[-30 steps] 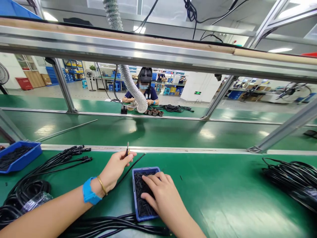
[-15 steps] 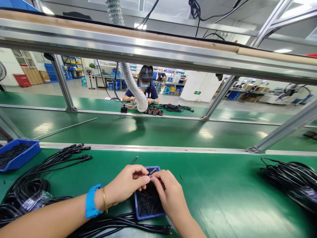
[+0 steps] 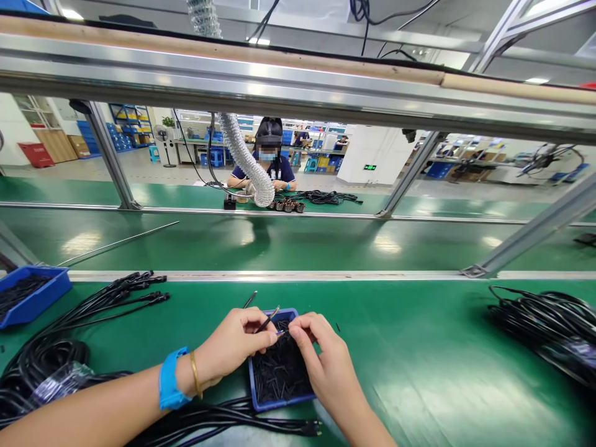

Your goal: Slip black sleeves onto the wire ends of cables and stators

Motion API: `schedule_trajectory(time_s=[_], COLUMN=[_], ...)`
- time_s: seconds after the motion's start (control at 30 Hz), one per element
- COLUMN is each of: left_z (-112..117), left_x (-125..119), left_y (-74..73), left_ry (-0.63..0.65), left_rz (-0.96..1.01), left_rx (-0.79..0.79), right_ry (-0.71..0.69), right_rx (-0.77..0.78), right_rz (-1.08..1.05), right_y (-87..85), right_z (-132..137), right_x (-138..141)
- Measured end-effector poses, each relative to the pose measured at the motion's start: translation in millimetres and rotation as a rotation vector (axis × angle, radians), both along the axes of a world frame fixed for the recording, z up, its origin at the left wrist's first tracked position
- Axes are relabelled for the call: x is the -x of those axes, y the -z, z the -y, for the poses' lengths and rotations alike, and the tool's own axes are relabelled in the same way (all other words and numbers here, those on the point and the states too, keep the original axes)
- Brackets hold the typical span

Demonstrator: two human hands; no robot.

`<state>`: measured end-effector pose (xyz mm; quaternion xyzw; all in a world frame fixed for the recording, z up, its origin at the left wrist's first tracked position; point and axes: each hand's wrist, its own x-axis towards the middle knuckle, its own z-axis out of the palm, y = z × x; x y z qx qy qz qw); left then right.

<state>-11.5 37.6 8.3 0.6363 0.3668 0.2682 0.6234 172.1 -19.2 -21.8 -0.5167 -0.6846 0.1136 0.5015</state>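
Note:
In the head view my left hand (image 3: 239, 340) pinches a black cable (image 3: 266, 323) whose stripped end shows thin coloured wires past the fingertips. My right hand (image 3: 322, 351) is just to its right, thumb and forefinger pressed together. Whatever those fingertips hold, if anything, is too small to name. A small gap separates the two hands. Below them lies a blue bin (image 3: 254, 400) filled with short black tube pieces (image 3: 282, 375). In front of the bin, several black cables (image 3: 274, 424) stretch under my left forearm.
At left are a coiled black cable bundle (image 3: 51, 354) and another blue bin (image 3: 58, 285) of black pieces. A second cable bundle (image 3: 554, 329) lies at right. Metal posts (image 3: 526, 233) and a rail (image 3: 326, 275) border the green bench. Opposite sits a person (image 3: 286, 171) behind a flexible duct (image 3: 246, 161).
My right hand has drawn slightly right, away from the left, opening a gap between the fingertips. The stripped wire ends in my left hand now show more clearly. The view has shifted slightly.

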Motion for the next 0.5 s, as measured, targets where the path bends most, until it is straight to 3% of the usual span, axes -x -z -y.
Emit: schedule_trajectory(time_s=[0.5], left_z=[-2.0], left_x=[0.9], left_y=[2.4], left_ry=[0.01], left_rz=[0.001], left_rx=[-0.008], right_ry=[-0.011], right_rx=[0.067], right_rz=[-0.057], right_y=[-1.7], right_z=[1.8], right_x=[1.6])
